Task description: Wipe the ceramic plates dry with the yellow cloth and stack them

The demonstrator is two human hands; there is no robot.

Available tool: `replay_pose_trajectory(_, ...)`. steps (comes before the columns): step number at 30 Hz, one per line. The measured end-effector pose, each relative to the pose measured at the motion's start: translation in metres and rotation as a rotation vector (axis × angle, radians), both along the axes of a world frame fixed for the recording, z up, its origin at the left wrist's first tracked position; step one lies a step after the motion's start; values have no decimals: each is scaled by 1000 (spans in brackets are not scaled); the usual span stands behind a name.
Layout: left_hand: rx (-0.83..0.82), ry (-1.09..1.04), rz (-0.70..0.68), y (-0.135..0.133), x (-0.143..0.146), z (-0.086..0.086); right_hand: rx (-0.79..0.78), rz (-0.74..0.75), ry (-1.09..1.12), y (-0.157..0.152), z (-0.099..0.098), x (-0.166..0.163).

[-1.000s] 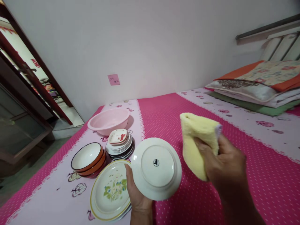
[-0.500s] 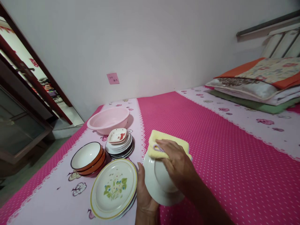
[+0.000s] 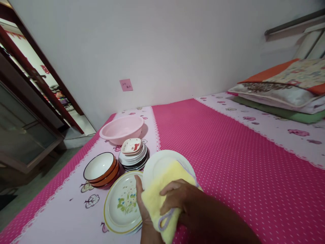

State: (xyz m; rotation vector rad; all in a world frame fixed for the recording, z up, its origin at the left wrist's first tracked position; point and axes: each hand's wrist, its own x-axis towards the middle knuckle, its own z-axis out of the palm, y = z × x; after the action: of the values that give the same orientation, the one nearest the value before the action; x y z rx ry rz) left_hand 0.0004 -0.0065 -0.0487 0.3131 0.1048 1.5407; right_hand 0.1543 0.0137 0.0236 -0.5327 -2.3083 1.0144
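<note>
A white plate (image 3: 158, 161) is held up over the pink bedspread, its left edge in my left hand (image 3: 144, 206). The thumb of that hand lies along the rim, while its other fingers are hidden beneath. My right hand (image 3: 179, 200) presses a fluffy yellow cloth (image 3: 158, 193) with a lilac edge and loop onto the plate's near part. Just left of my left hand sits a stack of plates, topped by a flowered plate (image 3: 122, 203) with a yellow rim.
Orange bowls (image 3: 101, 169) are stacked at the left. Behind them stand small plates (image 3: 134, 159) topped by a square dish (image 3: 131, 146), and a pink basin (image 3: 123, 130). Folded bedding and a cushion (image 3: 279, 89) lie at the far right. A wall (image 3: 177, 51) rises behind.
My right hand and the cloth have moved from the plate's far edge down to its near part. The plate has shifted and tilted, and more of its far side shows.
</note>
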Motion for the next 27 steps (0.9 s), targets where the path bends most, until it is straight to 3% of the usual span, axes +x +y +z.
replay_pose_trajectory(8, 234, 0, 43, 3, -20, -1, 23, -107, -113, 24, 18, 39)
replay_pose_trajectory(14, 250, 11, 60, 1, -17, -1, 230, -773, 89, 48, 17, 51)
replay_pose_trajectory(16, 248, 8, 66, 2, -14, 0, 343, -871, 196, 47, 16, 46)
replay_pose_trajectory(20, 258, 14, 41, 3, -8, 1, 493, -743, 256, 41, 9, 20)
replay_pose_trajectory(22, 255, 24, 30, 4, -5, 2, 489, -645, 246, 37, 4, 4)
replay_pose_trajectory(27, 162, 5, 57, 1, -2, 7, 200, -342, 145, 18, 2, -23)
